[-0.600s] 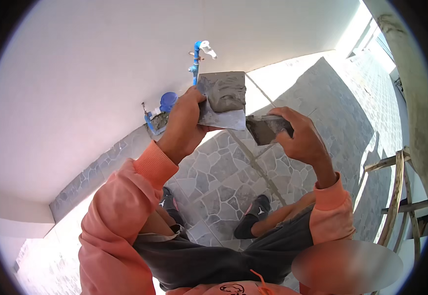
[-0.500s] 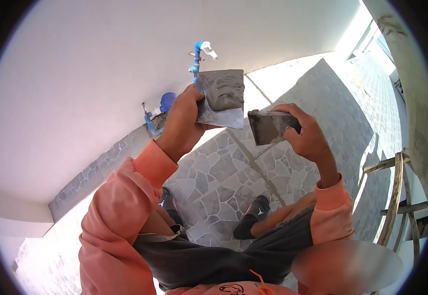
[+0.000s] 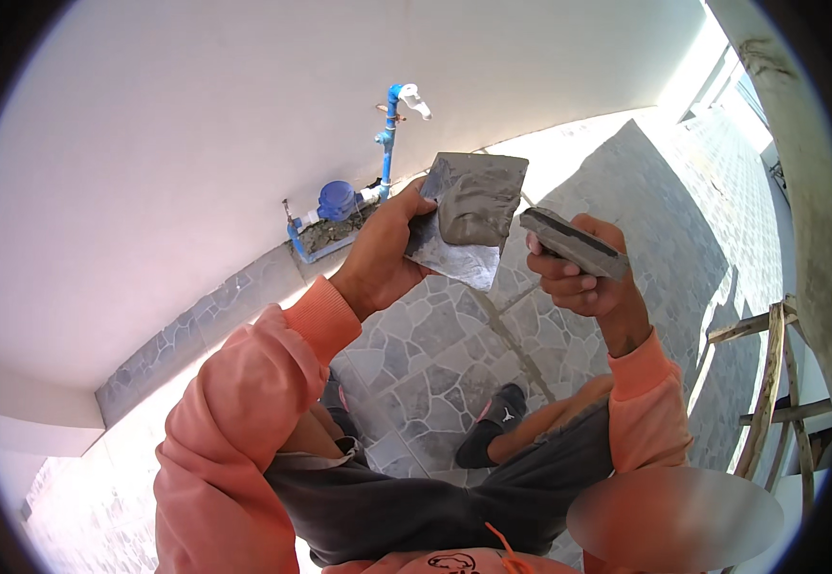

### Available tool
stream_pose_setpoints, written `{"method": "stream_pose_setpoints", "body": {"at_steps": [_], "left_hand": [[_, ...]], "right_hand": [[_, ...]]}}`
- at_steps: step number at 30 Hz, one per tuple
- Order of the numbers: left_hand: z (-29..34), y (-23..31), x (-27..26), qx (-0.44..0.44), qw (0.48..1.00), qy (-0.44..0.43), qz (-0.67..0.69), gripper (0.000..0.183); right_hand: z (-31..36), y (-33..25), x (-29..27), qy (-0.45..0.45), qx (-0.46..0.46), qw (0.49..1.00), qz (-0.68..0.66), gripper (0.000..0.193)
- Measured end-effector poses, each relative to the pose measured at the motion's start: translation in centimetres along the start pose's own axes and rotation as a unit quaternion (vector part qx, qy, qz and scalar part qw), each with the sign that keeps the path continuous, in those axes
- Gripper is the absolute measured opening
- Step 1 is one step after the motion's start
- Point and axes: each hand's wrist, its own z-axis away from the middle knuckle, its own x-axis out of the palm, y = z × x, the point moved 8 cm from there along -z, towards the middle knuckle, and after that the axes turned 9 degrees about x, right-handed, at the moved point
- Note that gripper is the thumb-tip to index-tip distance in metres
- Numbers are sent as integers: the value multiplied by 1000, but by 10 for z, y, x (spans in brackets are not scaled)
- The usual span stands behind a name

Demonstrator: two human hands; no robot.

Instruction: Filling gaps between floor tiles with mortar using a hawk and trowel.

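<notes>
My left hand (image 3: pixel 383 256) grips a flat metal plate (image 3: pixel 459 264) by its left edge, thumb on top. Wet grey mortar (image 3: pixel 478 210) is heaped over the middle and far part of that plate; a near strip of bare metal shines. Just to the right, my right hand (image 3: pixel 596 289) is closed round a small rectangular scraper (image 3: pixel 574 244), mortar-smeared, its narrow dark-lined edge facing up. The fingers wrap beneath it, and a gap separates it from the plate.
Beyond my left hand, a blue pipe (image 3: pixel 386 158) with a white tap (image 3: pixel 415 101) stands by the pale wall (image 3: pixel 196 134). A blue round water meter (image 3: pixel 337 200) sits low beside it. Stone-patterned tiles (image 3: pixel 426 368) cover the floor. Rough wooden framing (image 3: pixel 768 392) stands at right.
The plate has shifted right and tilted in my left hand. My right hand has turned over, so the scraper's broad face gives way to its edge, and it has moved slightly right.
</notes>
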Motion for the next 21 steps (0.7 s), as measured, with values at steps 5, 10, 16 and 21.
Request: {"method": "stream_pose_setpoints", "body": {"at_steps": [5, 10, 16, 21], "left_hand": [[-1, -3, 12, -7, 998, -48, 28, 53], [-2, 6, 13, 16, 998, -55, 0, 54], [4, 16, 10, 28, 998, -36, -51, 48], [9, 26, 0, 42, 998, -7, -49, 53]], "right_hand": [[-10, 14, -2, -13, 61, 998, -5, 39], [-7, 11, -12, 28, 55, 998, 2, 38], [4, 5, -41, 94, 38, 995, -8, 36], [18, -14, -49, 188, -60, 974, 111, 38]]}}
